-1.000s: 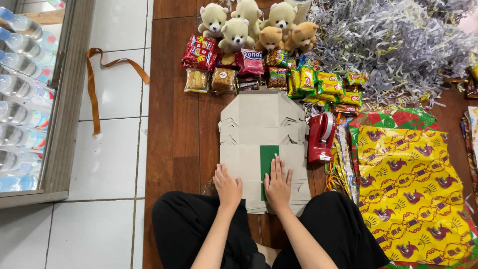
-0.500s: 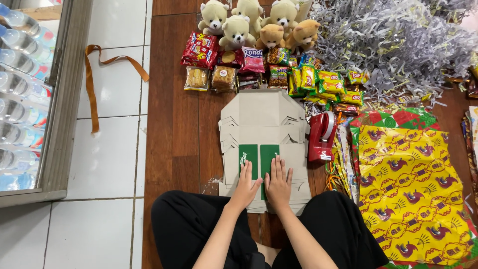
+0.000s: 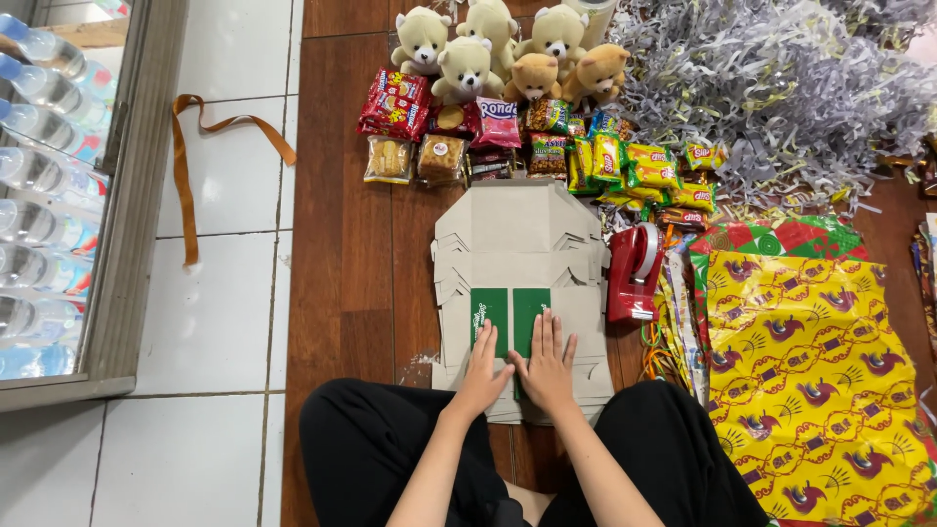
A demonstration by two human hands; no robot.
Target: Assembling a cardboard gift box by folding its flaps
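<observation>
Both hands — left hand (image 3: 481, 376), right hand (image 3: 549, 368) — seemingly press green flaps (image 3: 509, 314) onto flattened cardboard (image 3: 517, 244).

Teddy bears (image 3: 508, 49), snack packets (image 3: 547, 146), shredded paper (image 3: 781, 88), red tape dispenser (image 3: 634, 273), orange ribbon (image 3: 185, 166).

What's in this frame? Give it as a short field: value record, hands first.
left hand: flat on the green flaps
right hand: flat beside it, same flaps
green flaps: two panels side by side on the cardboard stack
cardboard stack: flat die-cut box blanks on the wood floor
tape dispenser: red, right of the stack
teddy bears: cluster at top
snack packets: rows below the bears
gift wrap: yellow patterned, far right
</observation>
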